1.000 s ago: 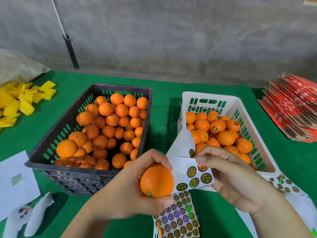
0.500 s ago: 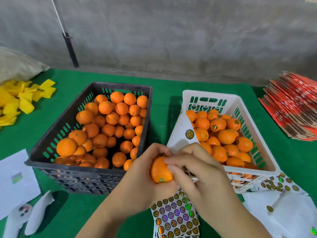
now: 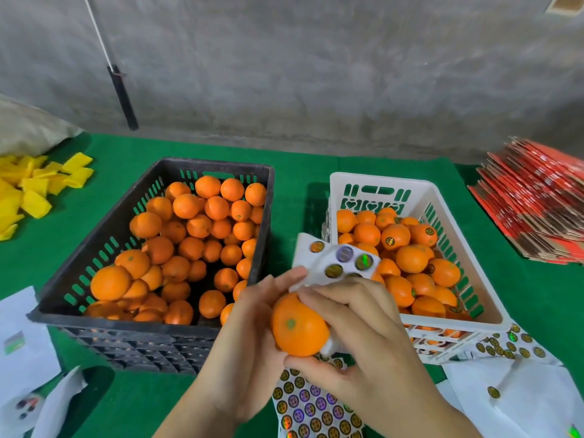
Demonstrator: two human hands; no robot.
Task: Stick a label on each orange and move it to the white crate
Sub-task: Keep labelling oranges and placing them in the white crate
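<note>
Oranges fill the black crate (image 3: 104, 248), and the white crate (image 3: 455, 216) to its right already holds a good heap, several showing round labels. Just in front of the gap between the two crates, one orange (image 3: 297, 327) is raised above the green bench (image 3: 300, 159). The left hand (image 3: 249, 352) cups it from the side nearer the black crate, fingers curled round the fruit. The right hand (image 3: 363, 343) closes over it from the white crate side, fingers wrapped across the top and thumb under it; a crumpled piece of sticker backing (image 3: 338, 260) rises from behind those fingers, with a few holographic labels left on it. Whether a label is already on the skin cannot be told, since the fingers cover that spot.

This looks like the pressing-on step. To do it well, I would keep the left hand steady so the fruit does not turn, and rub the label flat from its middle outwards so no edge lifts on the curved peel. The loose backing should stay clear of the adhesive. A fuller label sheet (image 3: 313, 409) lies in front of the white crate, below the hands, ready for the next fruit.
</note>
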